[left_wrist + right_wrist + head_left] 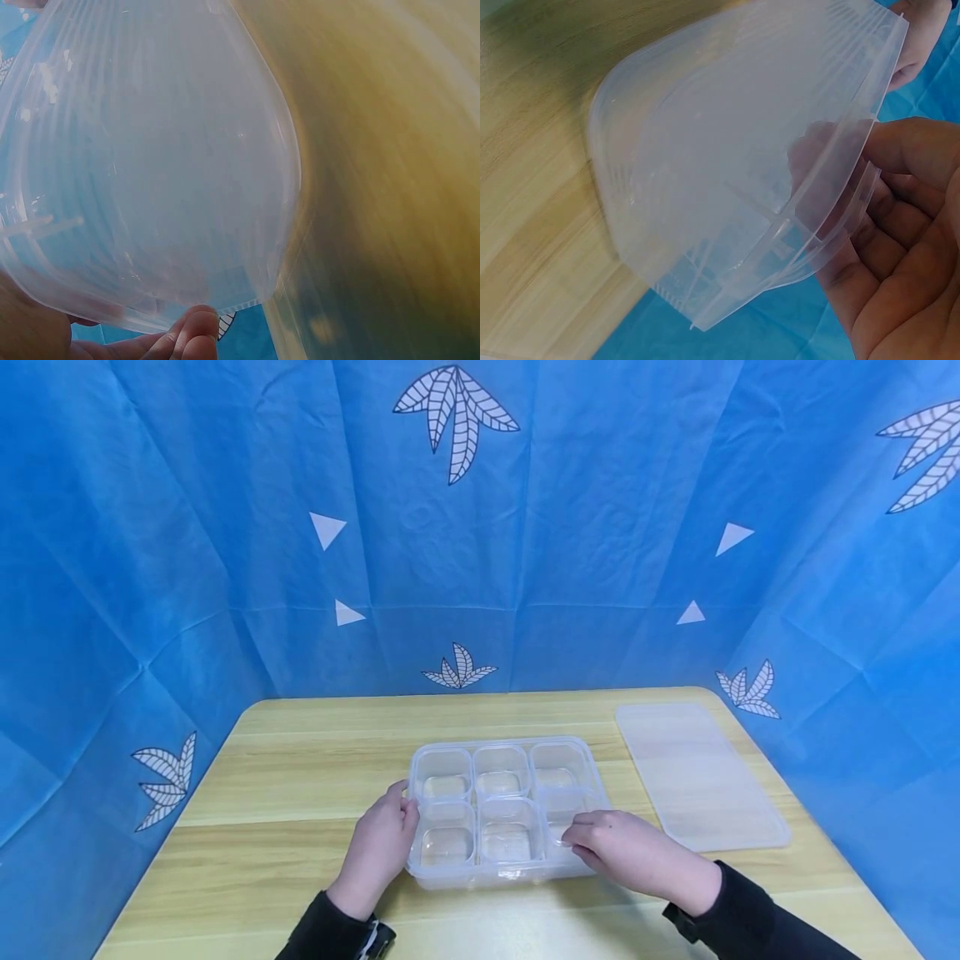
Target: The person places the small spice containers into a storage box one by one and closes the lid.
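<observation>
At the near right corner of the clear rectangular storage box [517, 873], a small inner bin [562, 812] seems slightly raised, its rim pinched in the right hand's [626, 850] fingers. It is probably best handled level, without scraping its neighbours, while the left hand [381, 839], fingers curled around the box's left end, steadies it. The bin is colourless, see-through and glossy; a frosted lid [701, 777] lies to the box's right on the counter [300, 793].

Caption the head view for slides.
Left hand holds the clear six-compartment box; right hand grips its front-right compartment; a translucent sheet lies at right.
</observation>
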Demonstrator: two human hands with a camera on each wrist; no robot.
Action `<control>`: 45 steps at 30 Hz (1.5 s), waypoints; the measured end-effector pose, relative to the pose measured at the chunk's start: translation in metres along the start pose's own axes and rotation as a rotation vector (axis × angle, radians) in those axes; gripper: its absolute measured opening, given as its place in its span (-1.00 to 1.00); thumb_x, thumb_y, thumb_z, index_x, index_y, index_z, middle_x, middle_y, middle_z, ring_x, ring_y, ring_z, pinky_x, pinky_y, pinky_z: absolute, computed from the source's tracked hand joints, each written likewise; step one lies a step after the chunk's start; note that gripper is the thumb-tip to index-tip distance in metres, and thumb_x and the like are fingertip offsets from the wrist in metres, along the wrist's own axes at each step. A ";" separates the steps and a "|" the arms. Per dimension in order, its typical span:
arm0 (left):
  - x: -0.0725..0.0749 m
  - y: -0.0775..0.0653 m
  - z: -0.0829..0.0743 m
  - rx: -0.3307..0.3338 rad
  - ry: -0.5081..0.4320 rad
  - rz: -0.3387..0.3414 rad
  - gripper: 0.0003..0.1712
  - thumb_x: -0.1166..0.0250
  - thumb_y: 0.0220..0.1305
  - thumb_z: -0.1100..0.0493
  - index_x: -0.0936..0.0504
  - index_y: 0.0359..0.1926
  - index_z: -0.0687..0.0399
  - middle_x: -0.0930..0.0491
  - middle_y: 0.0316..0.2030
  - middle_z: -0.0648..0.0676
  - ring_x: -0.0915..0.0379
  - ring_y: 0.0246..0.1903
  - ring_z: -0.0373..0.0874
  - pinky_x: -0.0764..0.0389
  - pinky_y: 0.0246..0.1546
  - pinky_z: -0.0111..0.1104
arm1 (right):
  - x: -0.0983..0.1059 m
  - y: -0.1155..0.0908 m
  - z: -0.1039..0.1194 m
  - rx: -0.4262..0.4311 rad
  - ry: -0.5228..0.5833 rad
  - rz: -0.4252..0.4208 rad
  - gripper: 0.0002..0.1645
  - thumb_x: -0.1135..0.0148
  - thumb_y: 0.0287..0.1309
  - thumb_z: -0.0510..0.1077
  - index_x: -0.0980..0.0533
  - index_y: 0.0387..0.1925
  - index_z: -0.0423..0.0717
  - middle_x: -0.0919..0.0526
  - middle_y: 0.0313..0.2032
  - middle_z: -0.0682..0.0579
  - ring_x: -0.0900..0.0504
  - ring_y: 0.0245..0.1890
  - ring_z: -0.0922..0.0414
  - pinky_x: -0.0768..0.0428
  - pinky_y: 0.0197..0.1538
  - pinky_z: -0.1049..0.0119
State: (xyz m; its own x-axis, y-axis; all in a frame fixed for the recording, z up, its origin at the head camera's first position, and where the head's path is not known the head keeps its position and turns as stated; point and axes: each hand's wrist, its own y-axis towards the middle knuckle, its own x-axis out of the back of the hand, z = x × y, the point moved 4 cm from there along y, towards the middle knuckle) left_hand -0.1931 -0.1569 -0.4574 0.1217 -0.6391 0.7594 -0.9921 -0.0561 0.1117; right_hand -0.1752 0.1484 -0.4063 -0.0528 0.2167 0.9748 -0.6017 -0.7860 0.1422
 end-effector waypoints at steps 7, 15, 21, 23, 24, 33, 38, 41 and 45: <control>0.000 0.000 0.000 -0.003 0.012 -0.006 -0.48 -0.11 0.47 0.18 -0.39 0.29 0.47 -0.65 -0.16 0.25 -0.60 -0.28 -0.03 -0.67 -0.27 -0.16 | 0.001 0.000 -0.001 0.007 0.021 0.002 -0.88 -0.30 0.21 -0.31 -0.65 -0.31 -0.03 -0.59 -0.39 0.25 -0.49 -0.39 0.38 -0.59 -0.28 0.34; 0.001 0.000 0.000 -0.006 0.011 -0.010 -0.49 -0.11 0.46 0.19 -0.40 0.28 0.48 -0.65 -0.13 0.27 -0.61 -0.25 0.00 -0.67 -0.23 -0.12 | -0.001 0.000 -0.003 -0.011 0.062 0.035 -0.91 -0.29 0.24 -0.28 -0.64 -0.28 -0.04 -0.55 -0.39 0.28 -0.43 -0.40 0.40 -0.57 -0.29 0.35; 0.001 0.000 -0.001 -0.004 0.011 -0.008 -0.49 -0.10 0.47 0.19 -0.40 0.28 0.47 -0.65 -0.14 0.27 -0.61 -0.26 0.00 -0.67 -0.24 -0.12 | 0.000 -0.001 -0.004 -0.007 0.067 0.029 -0.90 -0.28 0.25 -0.27 -0.62 -0.33 0.00 -0.48 -0.43 0.32 -0.37 -0.44 0.39 -0.52 -0.33 0.38; 0.001 0.000 0.000 0.000 0.010 -0.005 -0.48 -0.10 0.47 0.18 -0.39 0.29 0.47 -0.65 -0.13 0.27 -0.61 -0.24 0.01 -0.67 -0.23 -0.11 | 0.000 -0.001 -0.004 -0.010 0.080 0.032 -0.90 -0.28 0.26 -0.27 -0.62 -0.32 0.01 -0.49 -0.42 0.32 -0.39 -0.43 0.40 -0.53 -0.32 0.38; 0.001 0.000 0.000 0.002 0.010 -0.004 -0.48 -0.10 0.47 0.18 -0.39 0.29 0.47 -0.64 -0.12 0.28 -0.62 -0.24 0.01 -0.67 -0.23 -0.11 | 0.000 -0.001 -0.004 -0.014 0.087 0.033 -0.90 -0.28 0.27 -0.27 -0.62 -0.31 0.01 -0.50 -0.41 0.32 -0.40 -0.42 0.40 -0.53 -0.31 0.38; 0.000 0.000 0.000 0.007 0.013 -0.003 -0.49 -0.09 0.48 0.17 -0.40 0.29 0.45 -0.65 -0.12 0.27 -0.62 -0.24 0.01 -0.68 -0.25 -0.14 | 0.002 -0.004 -0.006 -0.015 0.131 0.005 -0.91 -0.28 0.28 -0.26 -0.64 -0.25 -0.03 -0.56 -0.34 0.30 -0.45 -0.37 0.41 -0.55 -0.28 0.41; 0.000 0.000 0.000 -0.003 0.014 -0.008 -0.49 -0.10 0.47 0.17 -0.41 0.28 0.45 -0.65 -0.15 0.25 -0.61 -0.27 -0.02 -0.67 -0.29 -0.17 | 0.004 -0.004 -0.005 -0.006 0.136 -0.014 -0.88 -0.28 0.26 -0.29 -0.64 -0.25 -0.01 -0.56 -0.34 0.30 -0.45 -0.36 0.40 -0.55 -0.28 0.41; -0.001 0.000 0.000 -0.005 0.014 -0.009 -0.49 -0.11 0.47 0.17 -0.41 0.28 0.45 -0.65 -0.16 0.24 -0.61 -0.29 -0.03 -0.67 -0.31 -0.19 | 0.005 -0.004 -0.005 0.002 0.132 -0.029 -0.86 -0.28 0.25 -0.30 -0.64 -0.25 0.00 -0.56 -0.33 0.29 -0.46 -0.35 0.40 -0.55 -0.27 0.42; -0.001 0.000 0.001 -0.008 0.018 -0.011 -0.50 -0.11 0.47 0.18 -0.41 0.28 0.45 -0.65 -0.17 0.24 -0.60 -0.30 -0.04 -0.66 -0.33 -0.21 | 0.006 -0.004 -0.006 0.001 0.118 -0.052 -0.87 -0.28 0.24 -0.30 -0.65 -0.24 -0.02 -0.59 -0.32 0.27 -0.50 -0.33 0.40 -0.58 -0.25 0.40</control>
State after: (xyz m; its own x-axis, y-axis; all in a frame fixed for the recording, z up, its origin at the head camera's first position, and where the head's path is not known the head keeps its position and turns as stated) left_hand -0.1935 -0.1570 -0.4587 0.1330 -0.6249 0.7693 -0.9905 -0.0566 0.1253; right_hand -0.1774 0.1563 -0.4017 -0.1147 0.3236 0.9392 -0.6056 -0.7723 0.1921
